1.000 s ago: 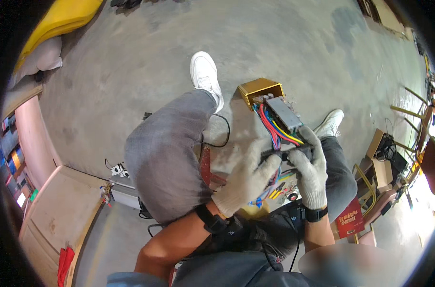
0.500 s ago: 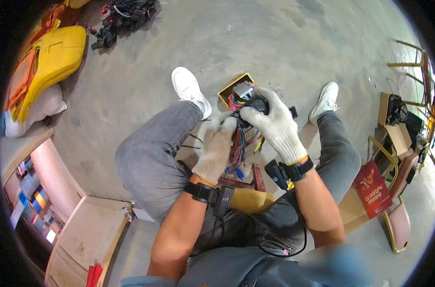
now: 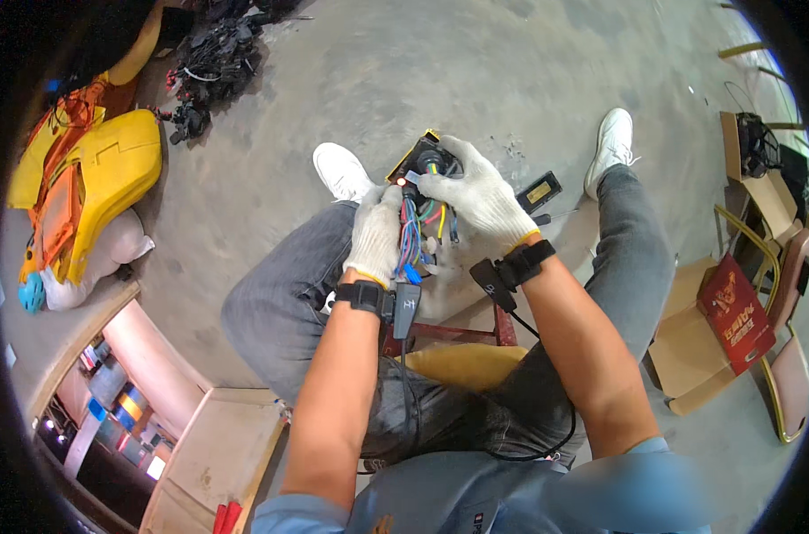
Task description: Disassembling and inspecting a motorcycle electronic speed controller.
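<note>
Both my hands wear white knit gloves. A black electrical part with a bundle of coloured wires [image 3: 410,233] is between them, above the floor between my feet. My left hand [image 3: 376,233] has its fingers closed at the part's left side, where the wires come out. My right hand [image 3: 482,194] grips the right side, thumb pointing inward toward the wires. Blue, red, yellow and green leads hang down, some ending in a blue connector [image 3: 411,273]. A yellow-edged black box [image 3: 403,160] shows just beyond my fingers, partly hidden; I cannot tell whether it is touched.
A small black box with a yellowish face [image 3: 539,192] lies on the floor to the right. Yellow plastic panels [image 3: 111,169] and a dark heap of wiring [image 3: 222,67] are far left. An open carton [image 3: 680,356] stands right, near chairs. A low red-framed stool [image 3: 506,326] is below me.
My view has shifted. My hands still hold the wired part, which now appears turned, with its wires more plainly seen. The small box on the floor, partly hidden before, is now uncovered.
</note>
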`<state>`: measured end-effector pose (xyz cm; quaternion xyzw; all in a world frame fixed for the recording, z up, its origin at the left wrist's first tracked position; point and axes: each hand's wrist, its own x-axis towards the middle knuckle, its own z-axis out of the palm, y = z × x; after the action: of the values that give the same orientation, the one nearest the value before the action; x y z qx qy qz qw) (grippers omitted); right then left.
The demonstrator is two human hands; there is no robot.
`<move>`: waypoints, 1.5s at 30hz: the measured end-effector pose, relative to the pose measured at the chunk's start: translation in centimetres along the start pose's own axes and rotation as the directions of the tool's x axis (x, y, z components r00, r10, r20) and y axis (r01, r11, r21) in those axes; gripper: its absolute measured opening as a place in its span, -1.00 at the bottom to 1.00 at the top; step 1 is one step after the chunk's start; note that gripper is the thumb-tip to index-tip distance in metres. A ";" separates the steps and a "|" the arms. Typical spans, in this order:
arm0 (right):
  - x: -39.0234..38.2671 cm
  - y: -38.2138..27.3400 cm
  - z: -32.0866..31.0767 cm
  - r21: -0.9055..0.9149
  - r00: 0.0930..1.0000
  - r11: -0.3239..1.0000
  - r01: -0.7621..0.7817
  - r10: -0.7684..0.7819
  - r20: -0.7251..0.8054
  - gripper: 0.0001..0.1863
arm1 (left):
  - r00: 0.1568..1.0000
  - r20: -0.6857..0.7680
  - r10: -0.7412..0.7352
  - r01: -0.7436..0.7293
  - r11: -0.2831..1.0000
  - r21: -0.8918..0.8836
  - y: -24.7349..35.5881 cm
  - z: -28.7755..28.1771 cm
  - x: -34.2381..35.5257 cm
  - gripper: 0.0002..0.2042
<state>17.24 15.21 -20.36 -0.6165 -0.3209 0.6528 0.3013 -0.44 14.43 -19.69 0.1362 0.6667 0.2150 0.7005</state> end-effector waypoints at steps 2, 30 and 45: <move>1.0 1.4 0.6 -0.032 1.000 0.999 0.005 -0.006 -0.014 -0.12 | 0.999 -0.021 0.050 -0.049 0.998 0.048 -0.9 -1.3 2.1 -0.68; 2.2 12.1 -2.8 -0.130 0.913 0.932 -0.339 0.292 -0.285 -0.67 | 0.927 -0.050 0.373 0.069 -0.036 0.997 2.3 7.6 5.8 0.10; 1.6 12.6 -3.5 0.020 0.918 0.938 -0.346 0.342 -0.199 -0.63 | 0.922 0.115 0.370 -0.021 -0.248 0.969 1.6 8.0 7.1 -0.03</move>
<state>20.68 8.97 -31.39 -0.7280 -0.1807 0.6278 0.2079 7.39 20.03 -24.59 0.7075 0.6251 -0.2567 0.2066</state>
